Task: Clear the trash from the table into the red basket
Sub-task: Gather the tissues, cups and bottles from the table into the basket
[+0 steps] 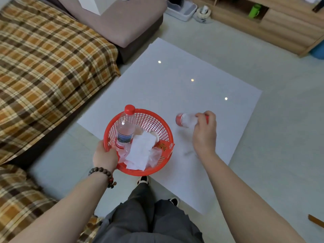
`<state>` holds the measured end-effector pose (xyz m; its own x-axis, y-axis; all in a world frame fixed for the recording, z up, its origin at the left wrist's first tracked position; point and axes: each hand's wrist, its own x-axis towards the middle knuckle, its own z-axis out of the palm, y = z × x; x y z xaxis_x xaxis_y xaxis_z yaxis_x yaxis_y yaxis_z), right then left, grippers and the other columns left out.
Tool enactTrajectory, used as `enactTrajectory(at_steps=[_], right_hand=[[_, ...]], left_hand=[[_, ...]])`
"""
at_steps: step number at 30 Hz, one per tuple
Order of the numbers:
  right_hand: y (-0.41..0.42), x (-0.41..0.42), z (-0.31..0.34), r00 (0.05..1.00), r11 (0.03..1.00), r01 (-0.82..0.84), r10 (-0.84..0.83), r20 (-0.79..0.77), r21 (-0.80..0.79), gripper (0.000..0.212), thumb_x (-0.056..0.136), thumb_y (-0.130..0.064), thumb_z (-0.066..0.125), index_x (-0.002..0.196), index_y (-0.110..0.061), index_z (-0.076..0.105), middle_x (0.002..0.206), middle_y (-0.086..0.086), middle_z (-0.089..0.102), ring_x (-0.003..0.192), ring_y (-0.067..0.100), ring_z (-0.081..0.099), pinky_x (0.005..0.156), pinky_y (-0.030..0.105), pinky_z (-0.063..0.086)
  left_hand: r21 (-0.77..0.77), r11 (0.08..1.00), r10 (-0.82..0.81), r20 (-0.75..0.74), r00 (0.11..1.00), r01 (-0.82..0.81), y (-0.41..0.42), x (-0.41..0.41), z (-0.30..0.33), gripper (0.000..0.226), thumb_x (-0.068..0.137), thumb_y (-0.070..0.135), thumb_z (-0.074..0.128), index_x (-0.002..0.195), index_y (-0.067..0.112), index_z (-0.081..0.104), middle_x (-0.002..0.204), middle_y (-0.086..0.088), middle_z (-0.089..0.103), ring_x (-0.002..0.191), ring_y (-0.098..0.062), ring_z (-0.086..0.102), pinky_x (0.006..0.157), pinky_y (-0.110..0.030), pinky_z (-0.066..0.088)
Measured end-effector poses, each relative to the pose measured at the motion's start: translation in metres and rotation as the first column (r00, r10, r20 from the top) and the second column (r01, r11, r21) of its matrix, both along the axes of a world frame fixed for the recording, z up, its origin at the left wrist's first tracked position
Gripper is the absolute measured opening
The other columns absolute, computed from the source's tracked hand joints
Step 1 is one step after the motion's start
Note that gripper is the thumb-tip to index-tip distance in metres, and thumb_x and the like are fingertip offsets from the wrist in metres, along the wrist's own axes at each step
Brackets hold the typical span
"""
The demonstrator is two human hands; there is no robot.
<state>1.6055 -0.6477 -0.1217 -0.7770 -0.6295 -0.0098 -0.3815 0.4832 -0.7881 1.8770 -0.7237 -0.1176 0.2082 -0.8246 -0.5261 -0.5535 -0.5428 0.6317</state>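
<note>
A round red mesh basket [150, 118] hangs over the near left edge of the glossy white table [175, 76]. My left hand [103, 156] grips its near rim. Inside it stand a clear plastic bottle with a red cap [126, 127], crumpled white paper [142, 151], clear plastic film [156, 156] and a red wrapper [165, 146]. To the basket's right, my right hand [204, 132] holds a second clear bottle with a red cap [185, 120], blurred, lying sideways just above the tabletop with the cap pointing left.
A plaid-covered sofa [49, 67] runs along the left, with a brown cushioned seat [122, 23] behind it. A wooden shelf unit [280, 23] with a green cup stands at the back right. My legs and shoes are below the table's near corner.
</note>
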Motion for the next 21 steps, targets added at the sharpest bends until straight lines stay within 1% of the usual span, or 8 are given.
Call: enactTrajectory(at_steps=[3, 5, 7, 9, 12, 16, 19, 21], right_hand=[[-0.005, 0.0, 0.054, 0.968, 0.953, -0.008, -0.068, -0.24, -0.303, 0.028, 0.085, 0.001, 0.038, 0.101, -0.004, 0.06, 0.114, 0.007, 0.043, 0.102, 0.021, 0.05, 0.087, 0.023, 0.041], [-0.007, 0.004, 0.083, 0.956, 0.893, -0.009, -0.125, -0.266, -0.451, 0.028, 0.085, 0.0, 0.036, 0.097, -0.004, 0.061, 0.109, 0.004, 0.041, 0.094, 0.011, 0.049, 0.082, 0.013, 0.038], [-0.008, 0.014, 0.099, 0.952, 0.866, -0.072, -0.089, -0.294, -0.494, 0.027, 0.085, -0.002, 0.037, 0.094, -0.003, 0.062, 0.105, 0.004, 0.042, 0.091, 0.002, 0.048, 0.08, 0.01, 0.036], [-0.006, 0.025, 0.103, 0.955, 0.873, -0.146, 0.001, -0.297, -0.466, 0.025, 0.083, -0.002, 0.039, 0.09, -0.002, 0.063, 0.101, 0.004, 0.044, 0.087, -0.001, 0.047, 0.077, 0.007, 0.036], [-0.002, 0.041, 0.092, 0.959, 0.899, -0.21, 0.111, -0.262, -0.385, 0.024, 0.081, -0.004, 0.041, 0.084, -0.002, 0.064, 0.097, 0.003, 0.046, 0.083, 0.002, 0.046, 0.075, 0.004, 0.035], [-0.004, 0.057, 0.072, 0.952, 0.915, -0.288, 0.243, -0.184, -0.282, 0.025, 0.08, -0.008, 0.041, 0.086, -0.006, 0.065, 0.098, -0.001, 0.047, 0.085, 0.004, 0.048, 0.075, 0.004, 0.036], [-0.015, 0.054, 0.063, 0.952, 0.939, -0.288, 0.258, -0.166, -0.19, 0.023, 0.086, -0.011, 0.042, 0.094, -0.009, 0.064, 0.106, 0.003, 0.048, 0.094, 0.015, 0.053, 0.079, 0.021, 0.043], [-0.023, 0.048, 0.056, 0.938, 0.952, -0.295, 0.273, -0.213, -0.08, 0.021, 0.091, -0.014, 0.044, 0.098, -0.007, 0.063, 0.113, 0.01, 0.05, 0.104, 0.025, 0.05, 0.087, 0.035, 0.045]], left_hand=[[0.006, 0.999, -0.038, -0.02, 0.999, 0.038, -0.007, -0.007, 0.004, 0.019, 0.088, 0.022, 0.046, 0.106, 0.023, 0.052, 0.104, -0.013, 0.067, 0.086, -0.039, 0.066, 0.077, -0.053, 0.055], [0.004, 0.998, -0.061, -0.039, 0.997, 0.061, -0.01, -0.012, 0.007, 0.021, 0.09, 0.028, 0.046, 0.109, 0.024, 0.053, 0.105, -0.012, 0.067, 0.086, -0.038, 0.066, 0.077, -0.052, 0.056], [-0.001, 0.996, -0.085, -0.066, 0.994, 0.085, -0.011, -0.016, 0.012, 0.014, 0.09, 0.031, 0.047, 0.103, 0.03, 0.051, 0.102, -0.009, 0.068, 0.084, -0.036, 0.067, 0.075, -0.051, 0.056], [-0.004, 0.996, -0.091, -0.11, 0.99, 0.092, -0.01, -0.02, 0.015, 0.011, 0.089, 0.027, 0.048, 0.098, 0.033, 0.048, 0.1, -0.008, 0.067, 0.083, -0.035, 0.067, 0.074, -0.051, 0.057], [0.004, 0.996, -0.082, -0.18, 0.98, 0.085, -0.01, -0.025, 0.021, 0.019, 0.088, 0.018, 0.047, 0.103, 0.03, 0.05, 0.105, -0.01, 0.067, 0.087, -0.036, 0.067, 0.076, -0.052, 0.056], [-0.029, 0.987, -0.163, -0.195, 0.967, 0.161, -0.009, -0.03, 0.028, 0.016, 0.09, 0.022, 0.049, 0.103, 0.031, 0.049, 0.104, -0.007, 0.067, 0.088, -0.034, 0.067, 0.078, -0.052, 0.055], [-0.071, 0.965, -0.26, -0.167, 0.951, 0.251, -0.006, -0.029, 0.033, 0.011, 0.092, 0.026, 0.048, 0.102, 0.031, 0.051, 0.101, -0.005, 0.068, 0.088, -0.031, 0.067, 0.079, -0.05, 0.055], [-0.068, 0.962, -0.271, -0.168, 0.948, 0.263, -0.004, -0.026, 0.033, 0.011, 0.094, 0.024, 0.048, 0.102, 0.031, 0.05, 0.105, -0.007, 0.068, 0.089, -0.031, 0.067, 0.08, -0.05, 0.055]])
